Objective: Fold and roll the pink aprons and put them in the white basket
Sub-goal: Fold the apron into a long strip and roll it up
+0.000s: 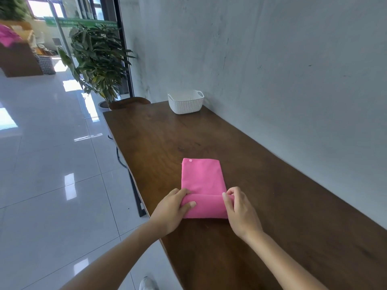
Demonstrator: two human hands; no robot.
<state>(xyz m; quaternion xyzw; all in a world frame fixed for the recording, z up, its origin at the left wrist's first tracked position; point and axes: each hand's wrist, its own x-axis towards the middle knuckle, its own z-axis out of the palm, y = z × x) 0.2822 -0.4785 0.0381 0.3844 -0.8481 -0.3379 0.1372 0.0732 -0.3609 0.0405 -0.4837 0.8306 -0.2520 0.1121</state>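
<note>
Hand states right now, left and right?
Left hand: fingers curled round the rolled end of the pink apron.
Right hand: pinches the same roll's other end.

Apron point(202, 178) lies on table point(272, 206), basket point(185, 103) well behind it.

pink apron point(202, 181); white ribbed basket point(186, 101); brown table point(261, 185).

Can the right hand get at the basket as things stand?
Probably not without stepping forward: the basket stands at the far end of the table, beyond the apron the right hand grips. Nothing lies between them.
</note>
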